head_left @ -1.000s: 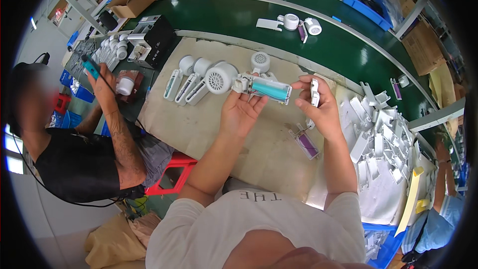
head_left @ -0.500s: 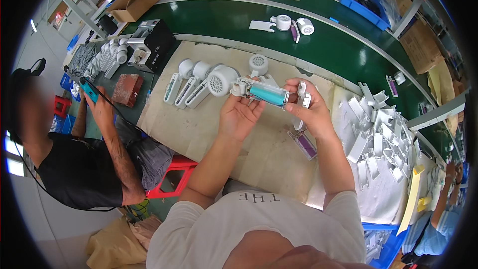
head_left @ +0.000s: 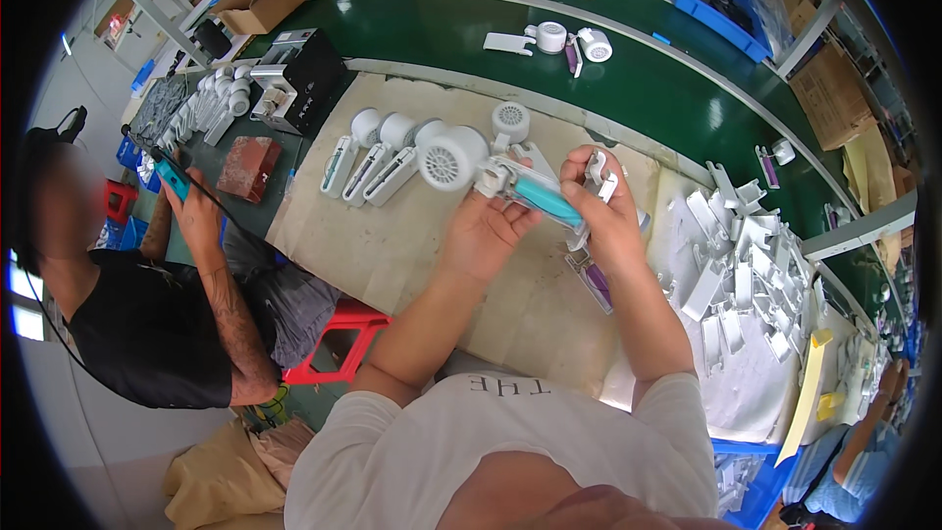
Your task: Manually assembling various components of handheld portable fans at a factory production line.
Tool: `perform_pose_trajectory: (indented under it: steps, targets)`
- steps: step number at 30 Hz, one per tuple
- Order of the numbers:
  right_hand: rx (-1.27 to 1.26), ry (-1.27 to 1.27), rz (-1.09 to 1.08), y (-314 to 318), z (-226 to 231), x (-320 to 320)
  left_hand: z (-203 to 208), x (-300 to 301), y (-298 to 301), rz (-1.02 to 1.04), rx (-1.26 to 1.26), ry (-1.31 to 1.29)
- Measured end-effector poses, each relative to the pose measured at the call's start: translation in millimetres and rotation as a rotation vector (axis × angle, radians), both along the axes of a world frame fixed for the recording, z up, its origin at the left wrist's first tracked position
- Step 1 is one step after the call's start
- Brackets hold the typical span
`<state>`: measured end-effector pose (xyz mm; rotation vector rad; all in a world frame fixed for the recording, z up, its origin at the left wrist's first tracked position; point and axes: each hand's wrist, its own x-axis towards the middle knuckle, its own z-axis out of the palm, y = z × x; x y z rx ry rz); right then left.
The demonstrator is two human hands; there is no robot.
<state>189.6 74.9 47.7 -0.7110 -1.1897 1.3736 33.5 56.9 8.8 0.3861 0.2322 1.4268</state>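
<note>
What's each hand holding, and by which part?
Left hand: white fan, by its handle near the head. Right hand: white cover, exact grip spot partly hidden.

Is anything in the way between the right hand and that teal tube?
Nothing visible is. The right hand, holding a white piece, is right at the right end of the teal tube. The left hand is by the other end, out of the way.

1 head-worn fisheye view, facing down, close over a workbench [head_left: 392, 265], edges seemingly bent
</note>
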Motion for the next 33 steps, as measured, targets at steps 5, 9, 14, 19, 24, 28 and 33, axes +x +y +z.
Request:
perform_pose_trajectory:
  steps: [5, 9, 14, 19, 24, 28, 33]
  targets:
    - [0.012, -0.204, 0.024, 10.0, 2.3, 4.7, -11.8, 4.2, 1.1, -0.075, -0.078, 0.015]
    - [-0.187, -0.099, 0.184, 21.1, 8.1, 10.1, -19.7, 0.7, 4.9, -0.101, -0.161, -0.04]
    - [-0.172, 0.026, 0.402, 16.6, 1.8, 26.0, -22.7, -0.4, 8.9, -0.078, -0.285, -0.135]
    - [-0.013, -0.147, 0.302, 5.8, 0.9, 22.9, -21.2, -0.2, 8.0, -0.085, -0.295, -0.141]
    - [-0.101, -0.156, 0.193, 1.9, 5.9, 15.2, -21.6, 3.1, 6.9, -0.079, -0.294, -0.143]
    - [-0.15, -0.06, 0.145, -2.4, 6.7, 5.6, -17.2, 5.4, 5.6, 0.017, -0.24, -0.091]
    - [-0.059, -0.135, -0.062, 3.7, -12.5, -4.4, -12.8, 7.7, 1.4, 0.07, -0.207, 0.01]
